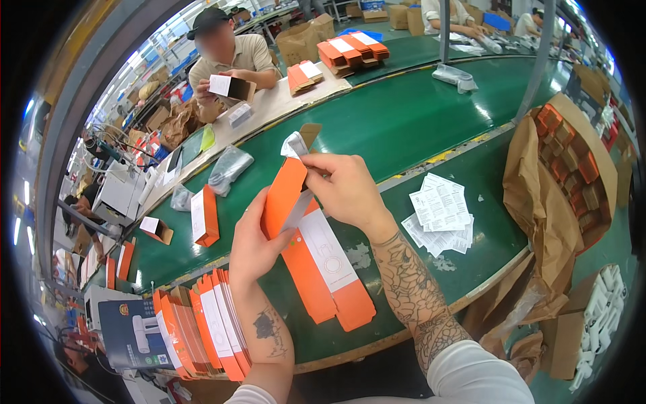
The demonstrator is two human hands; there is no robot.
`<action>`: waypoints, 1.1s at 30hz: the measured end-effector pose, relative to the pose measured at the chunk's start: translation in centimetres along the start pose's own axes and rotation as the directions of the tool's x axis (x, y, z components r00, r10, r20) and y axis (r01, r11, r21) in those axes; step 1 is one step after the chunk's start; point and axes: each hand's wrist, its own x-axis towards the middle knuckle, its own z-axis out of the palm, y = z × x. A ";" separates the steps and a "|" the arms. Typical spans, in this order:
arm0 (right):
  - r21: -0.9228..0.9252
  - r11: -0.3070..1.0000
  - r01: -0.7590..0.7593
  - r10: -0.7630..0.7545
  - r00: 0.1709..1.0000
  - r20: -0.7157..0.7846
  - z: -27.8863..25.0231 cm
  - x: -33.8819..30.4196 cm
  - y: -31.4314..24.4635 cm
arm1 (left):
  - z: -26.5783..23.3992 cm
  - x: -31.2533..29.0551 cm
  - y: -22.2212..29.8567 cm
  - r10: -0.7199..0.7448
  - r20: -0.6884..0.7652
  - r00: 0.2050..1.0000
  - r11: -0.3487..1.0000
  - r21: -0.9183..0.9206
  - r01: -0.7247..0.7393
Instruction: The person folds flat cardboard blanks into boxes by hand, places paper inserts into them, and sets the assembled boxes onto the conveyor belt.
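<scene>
My left hand (254,244) wraps round an orange carton (282,197), which is tilted with its open end away from me. A brown inner flap (310,132) stands up at that end, and a crumpled white printed piece (294,145), perhaps a folded leaflet, sticks out beside it. The bent fingers of my right hand (342,186) pinch the carton's edge by the opening; their tips are partly hidden. Beneath my hands a flattened orange carton (328,259) with a white printed panel lies on the green work surface. To the right rests a loose pile of printed leaflets (441,209).
A row of flat orange cartons (202,326) stands at lower left. Bagged items (230,170) and an upright carton (205,215) sit on the green conveyor (404,108). A large paper sack (538,182) of cartons is at right. Across the belt, a person (232,57) holds a box.
</scene>
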 end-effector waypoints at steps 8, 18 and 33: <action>0.450 0.886 -0.114 0.224 0.954 -0.199 -1.3 0.5 -0.4 | -0.5 -0.1 -0.2 -0.033 -0.024 0.999 0.993 -0.111 0.030; 0.013 0.985 0.173 -0.161 0.941 -0.297 0.6 0.2 1.0 | 0.6 0.2 -0.8 0.116 -0.129 0.985 0.993 0.041 -0.111; 0.552 0.764 -0.335 0.345 0.934 0.089 0.1 0.5 -0.2 | 0.2 0.4 -1.3 0.110 -0.175 0.978 0.994 0.018 -0.109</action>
